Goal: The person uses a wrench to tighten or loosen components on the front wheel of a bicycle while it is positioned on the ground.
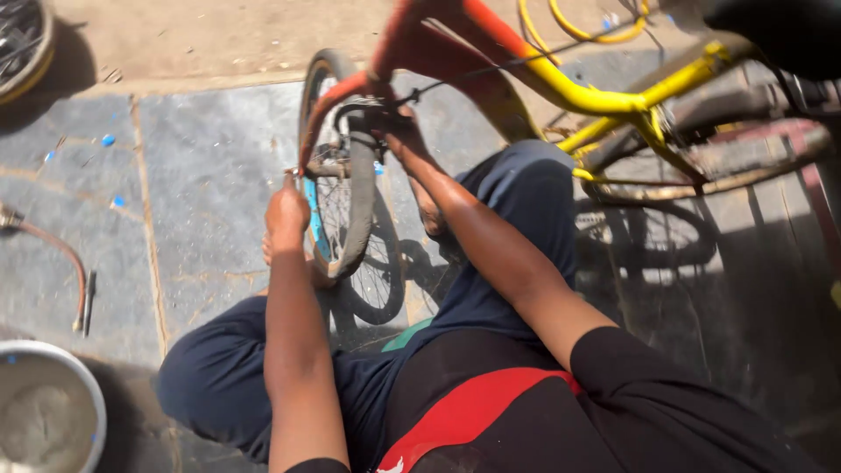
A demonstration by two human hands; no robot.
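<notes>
At the far left we see a white basin (pixel 48 412) of pale, cloudy water in the lower corner, and above it a thin hose (pixel 61 254) with a metal end lying on the stone paving (pixel 210 175), both well apart from our hands. Moving right, our left hand (pixel 287 215) is closed in a narrow pinch at the hub of the front wheel (pixel 342 175), apparently on a small part at the axle end; we cannot tell what that part is. The wheel stands upright just in front of our knees, its grey tyre facing us, so both sides of the hub can be reached at once. We sit on the ground with our dark blue trousers (pixel 491 263) bent on either side of it, which seems to steady the wheel between our legs. Our right hand (pixel 399 131) reaches across the top of the tyre to the black brake (pixel 359 114) below the red fork; how tightly it grips we cannot tell, since the fingers are hidden behind the tyre. Further right the yellow frame (pixel 604 96) runs back to the rear wheel (pixel 710 162), which throws a spoked shadow on the paving.
</notes>
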